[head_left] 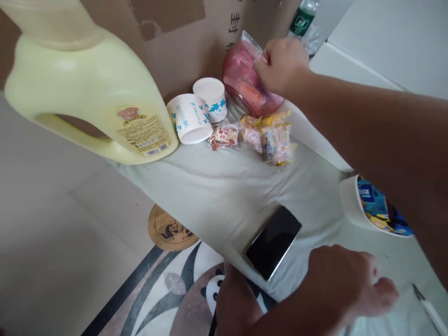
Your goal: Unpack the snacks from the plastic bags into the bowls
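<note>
While gripping one pink packet near the carton with the right hand, hiding part of it, curling the left hand near one phone, leaving its hold impossible to tell, showing two paper cups, cropping one bottle.

Grey floor spreads across the lower left, meeting a panda-patterned mat at bottom centre. A pale cloth-covered surface runs diagonally through the middle; white panels fill the upper right in soft light.
</note>
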